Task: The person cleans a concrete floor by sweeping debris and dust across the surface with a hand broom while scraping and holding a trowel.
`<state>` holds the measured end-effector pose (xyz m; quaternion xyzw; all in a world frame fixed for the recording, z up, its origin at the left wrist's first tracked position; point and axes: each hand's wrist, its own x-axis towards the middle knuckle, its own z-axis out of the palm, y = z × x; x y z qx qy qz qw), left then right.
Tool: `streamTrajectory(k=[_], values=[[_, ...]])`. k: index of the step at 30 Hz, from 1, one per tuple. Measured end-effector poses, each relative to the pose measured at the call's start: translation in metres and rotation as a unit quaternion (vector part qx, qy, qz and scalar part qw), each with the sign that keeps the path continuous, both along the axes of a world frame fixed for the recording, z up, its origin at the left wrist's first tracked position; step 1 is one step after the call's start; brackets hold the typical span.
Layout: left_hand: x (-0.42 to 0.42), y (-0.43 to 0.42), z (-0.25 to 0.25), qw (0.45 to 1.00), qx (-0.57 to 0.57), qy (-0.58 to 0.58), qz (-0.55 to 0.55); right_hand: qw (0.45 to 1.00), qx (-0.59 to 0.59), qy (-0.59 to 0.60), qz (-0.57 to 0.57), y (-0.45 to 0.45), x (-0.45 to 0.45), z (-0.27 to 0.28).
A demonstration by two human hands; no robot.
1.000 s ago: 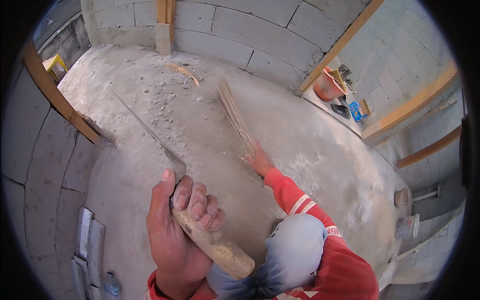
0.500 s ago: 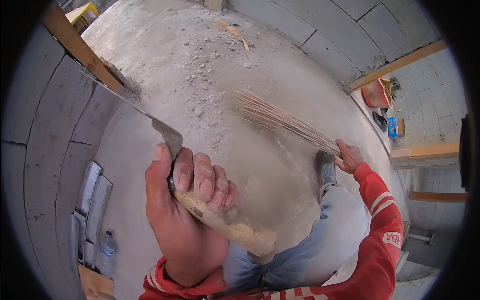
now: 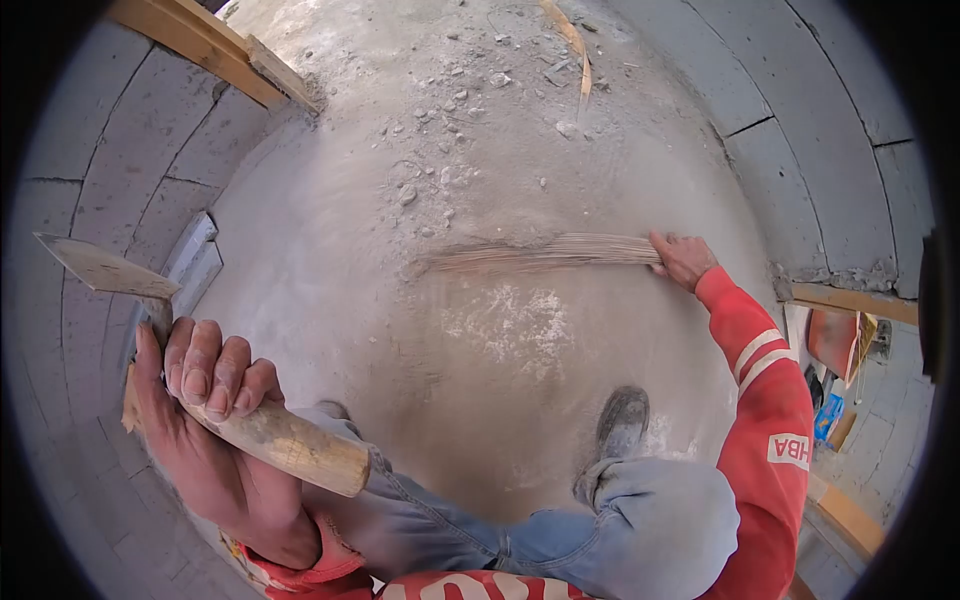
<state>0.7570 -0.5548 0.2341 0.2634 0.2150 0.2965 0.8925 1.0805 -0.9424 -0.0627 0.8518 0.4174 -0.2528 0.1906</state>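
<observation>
My left hand (image 3: 215, 425), raised at the lower left, is wrapped round the wooden handle of a trowel (image 3: 300, 450). The trowel's dusty metal blade points up and to the left, clear of the floor. Over on the right, my right hand (image 3: 688, 262) grips the bound end of a stick broom (image 3: 560, 252). Its thin bristles lie low across the dusty concrete floor (image 3: 300, 230), with their tips toward the left. Loose rubble (image 3: 408, 194) and grey dust lie just beyond the bristle tips.
Block walls stand on the left (image 3: 140, 130) and right (image 3: 800, 130). A wood strip (image 3: 570, 40) lies among far debris. Pale block pieces (image 3: 195, 262) lean by the left wall. Beyond the right opening are an orange bucket (image 3: 832, 338) and a blue packet (image 3: 828, 415). My shoe (image 3: 622, 420) is on the floor.
The broom has swung from a diagonal to nearly level, its tips shifting left and nearer. My left hand, with the trowel, sits further left and lower in view. The camera view has turned.
</observation>
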Motion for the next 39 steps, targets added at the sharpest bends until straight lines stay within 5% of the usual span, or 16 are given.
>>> streamTrajectory(k=[11,20,25,27,29,32,33,36,39], values=[[-0.112,-0.047,0.025,0.941,0.153,0.121,0.278,0.993,0.068,-0.09,0.017,0.165,0.188,0.009],[-0.209,-0.2,0.065,0.866,0.137,0.203,0.436,0.937,0.341,-0.022,-0.067,0.263,0.204,0.007],[-0.249,-0.281,0.12,0.84,0.142,0.192,0.487,0.963,0.256,0.05,-0.072,0.23,0.2,-0.021],[-0.255,-0.288,0.136,0.826,0.188,0.193,0.495,0.938,0.322,0.02,-0.126,0.201,0.158,0.001],[-0.254,-0.288,0.141,0.804,0.23,0.202,0.511,0.936,0.337,-0.005,-0.097,0.176,0.171,-0.047],[-0.244,-0.283,0.142,0.841,0.228,0.151,0.466,0.912,0.395,-0.004,-0.113,0.155,0.166,-0.05],[-0.24,-0.28,0.139,0.855,0.235,0.147,0.438,0.897,0.422,0.006,-0.13,0.148,0.153,-0.038],[-0.232,-0.282,0.109,0.875,0.232,0.161,0.393,0.795,0.405,0.309,-0.329,0.114,0.081,0.049],[-0.236,-0.28,0.074,0.874,0.18,0.188,0.41,0.744,0.429,0.377,-0.348,0.09,0.033,0.066]])
